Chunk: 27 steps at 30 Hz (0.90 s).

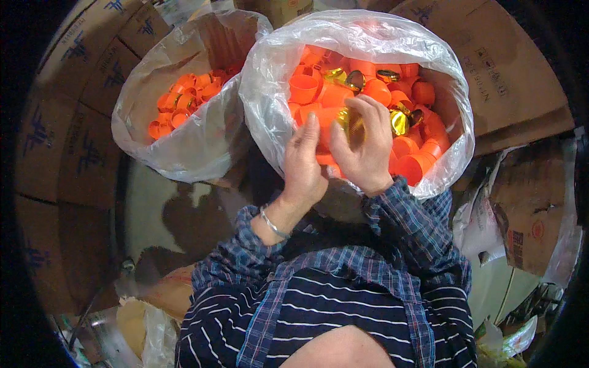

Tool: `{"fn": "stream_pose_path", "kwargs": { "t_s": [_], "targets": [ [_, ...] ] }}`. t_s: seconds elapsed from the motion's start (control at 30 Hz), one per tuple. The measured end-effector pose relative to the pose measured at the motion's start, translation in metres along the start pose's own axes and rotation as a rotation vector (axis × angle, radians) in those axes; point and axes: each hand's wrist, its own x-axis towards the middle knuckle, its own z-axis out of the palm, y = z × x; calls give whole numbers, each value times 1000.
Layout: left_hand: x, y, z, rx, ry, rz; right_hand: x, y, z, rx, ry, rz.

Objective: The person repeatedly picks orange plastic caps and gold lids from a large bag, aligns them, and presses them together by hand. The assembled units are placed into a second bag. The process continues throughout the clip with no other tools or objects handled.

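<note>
Flattened brown cardboard boxes (73,122) ring the scene, curving behind and to both sides of the big clear plastic bag (264,92) that stands open in the upper middle. This bag is the largest container in reach. It is filled with orange plastic caps (334,95), piled loosely, some mouth up and some on their sides, with several shiny gold caps (399,121) scattered among them toward the bag's right half.

Left of that bag, touching its side, stands a second clear plastic bag (184,141), its rim folded outward. It holds a smaller heap of orange caps (184,101) only, lying low at its far side.

Just below the big bag's near rim, both forearms in blue plaid sleeves (405,214) come up over the bag's mouth. A thin silver bangle (272,224) sits on the left wrist.

The left hand (304,162) hovers over the near part of the pile, fingers straight and close together, pressed against the item held by the other hand. The right hand (365,147) has its fingers curled narrowly around a gold cap (351,124), pinching it just above the orange pile at the bag's near centre.
</note>
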Motion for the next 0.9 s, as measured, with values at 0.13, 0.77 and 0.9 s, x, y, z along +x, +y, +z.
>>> {"fn": "stream_pose_path", "kwargs": {
  "t_s": [0.13, 0.77, 0.9],
  "targets": [
    [15, 20, -20, 228, 29, 233, 15, -5, 18, 140, -163, 14],
    [220, -17, -32, 2430, -581, 43, -50, 167, 58, -419, -1028, 3],
    [256, -34, -84, 2526, -547, -265, -29, 186, 34, -87, -865, 363]
  ]
}}
